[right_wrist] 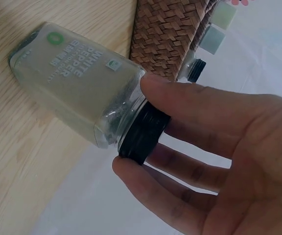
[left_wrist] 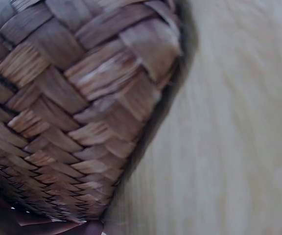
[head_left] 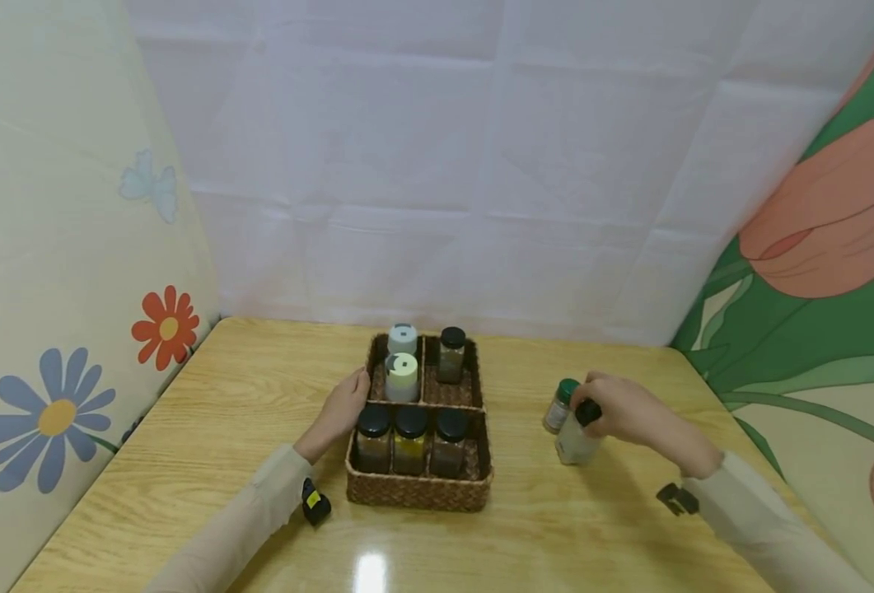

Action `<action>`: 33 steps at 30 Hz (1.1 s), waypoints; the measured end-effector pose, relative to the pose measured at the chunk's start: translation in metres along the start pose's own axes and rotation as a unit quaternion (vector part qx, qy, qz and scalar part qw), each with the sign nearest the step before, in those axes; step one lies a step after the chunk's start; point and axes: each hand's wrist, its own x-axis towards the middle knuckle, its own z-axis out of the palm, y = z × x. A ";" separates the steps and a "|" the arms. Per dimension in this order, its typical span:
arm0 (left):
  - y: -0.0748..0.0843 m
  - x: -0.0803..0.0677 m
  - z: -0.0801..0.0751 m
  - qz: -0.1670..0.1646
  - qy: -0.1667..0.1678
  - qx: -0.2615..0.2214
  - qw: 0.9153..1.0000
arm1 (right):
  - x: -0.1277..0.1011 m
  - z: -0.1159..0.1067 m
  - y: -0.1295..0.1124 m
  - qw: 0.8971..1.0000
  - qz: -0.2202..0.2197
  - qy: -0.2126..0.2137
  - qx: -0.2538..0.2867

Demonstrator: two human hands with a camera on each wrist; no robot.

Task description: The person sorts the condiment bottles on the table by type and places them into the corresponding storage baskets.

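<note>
Head view: woven basket (head_left: 418, 487) holds six jars; right hand (head_left: 629, 409) grips white pepper jar (head_left: 576, 443).

Left grip (head_left: 343, 409) rests flat with straight fingers; right grip (head_left: 622, 409) curls, pinching with fingertips (right_wrist: 153, 88).

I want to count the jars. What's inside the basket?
The woven basket holds six jars: three black-lidded in front, two pale-lidded and one black-lidded behind. Their lower parts are hidden by its walls.

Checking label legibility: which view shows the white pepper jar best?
The right wrist view: the white pepper jar fills the frame, its label readable, the right hand pinching its black lid. The head view shows it small and partly covered; the left wrist view shows only basket weave.
</note>
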 end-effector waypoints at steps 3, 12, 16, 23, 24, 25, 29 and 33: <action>0.000 0.000 0.000 -0.004 -0.003 -0.001 1.000 | 0.000 0.000 -0.001 1.000 -0.002 0.004 0.003; -0.001 0.000 0.000 0.003 0.005 0.005 1.000 | 0.003 -0.002 -0.005 1.000 0.003 0.003 0.008; 0.000 0.000 0.000 0.003 0.005 0.002 1.000 | 0.003 -0.003 -0.008 1.000 -0.003 0.010 0.010; 0.001 0.000 -0.001 -0.006 -0.001 0.001 1.000 | 0.006 -0.003 -0.016 0.999 -0.022 0.040 0.006; 0.001 -0.001 -0.001 -0.005 -0.002 0.001 1.000 | 0.007 -0.003 -0.016 0.999 -0.024 0.043 0.004; 0.001 0.000 -0.001 -0.005 -0.002 0.001 1.000 | 0.007 -0.003 -0.017 0.999 -0.026 0.048 0.001; 0.001 -0.001 -0.001 -0.005 -0.004 -0.002 1.000 | 0.010 -0.002 -0.019 0.997 -0.027 0.070 -0.001; 0.001 -0.001 -0.001 -0.003 0.000 -0.002 1.000 | 0.012 -0.002 -0.022 0.995 -0.030 0.090 0.001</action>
